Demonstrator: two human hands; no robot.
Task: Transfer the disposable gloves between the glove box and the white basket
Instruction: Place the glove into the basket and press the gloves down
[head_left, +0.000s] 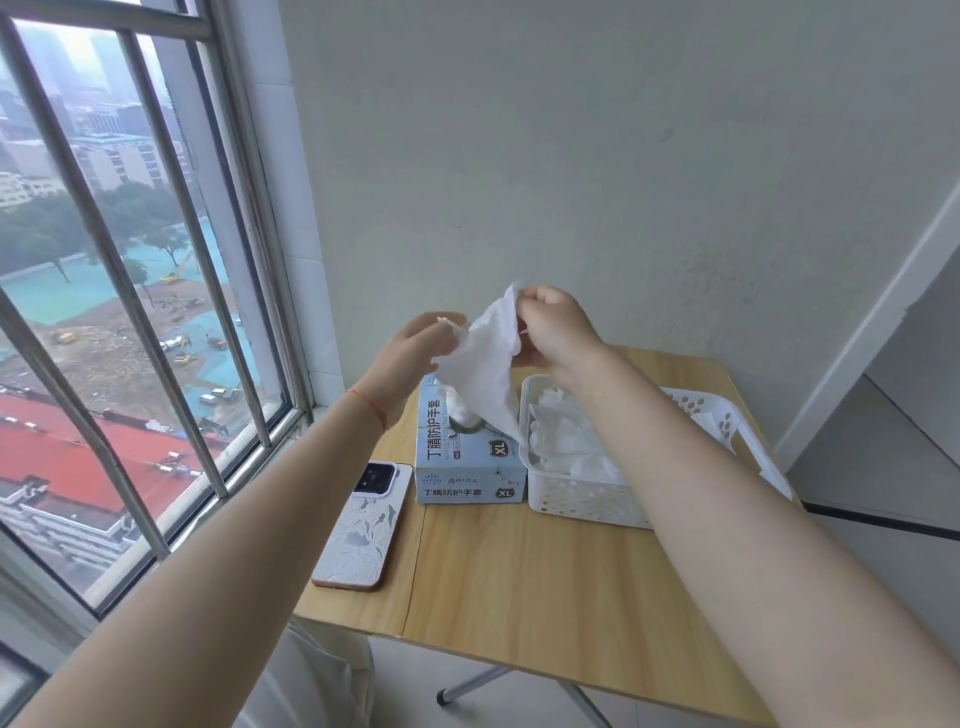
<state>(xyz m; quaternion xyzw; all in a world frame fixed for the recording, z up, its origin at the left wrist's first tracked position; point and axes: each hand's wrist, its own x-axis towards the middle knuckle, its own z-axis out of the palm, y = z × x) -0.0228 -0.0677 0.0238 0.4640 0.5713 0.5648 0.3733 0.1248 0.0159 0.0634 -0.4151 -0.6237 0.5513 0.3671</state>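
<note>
From the head camera, both hands are raised above the far part of a small wooden table (545, 582) and hold one white disposable glove (485, 358) stretched between them. The left hand (415, 353), at about ten o'clock from the glove's middle, pinches the glove's left edge with its fingers drawn together on the material; a thin red string (371, 408) circles that wrist. The right hand (553, 325), at about two o'clock from the glove, has its fingers curled and clamped on the glove's upper edge. The glove hangs down from both grips, its lower end reaching toward the top of the glove box (467, 462), where more white material shows at the opening. The box, pale blue-grey and marked XL, stands directly below the hands. Touching it at three o'clock is the white basket (587, 499), perforated, with a heap of white gloves (566, 441) inside; the right forearm crosses over it. At eight o'clock from the box a phone (361, 525) lies face down on the table, near the window (130, 312) side.
</note>
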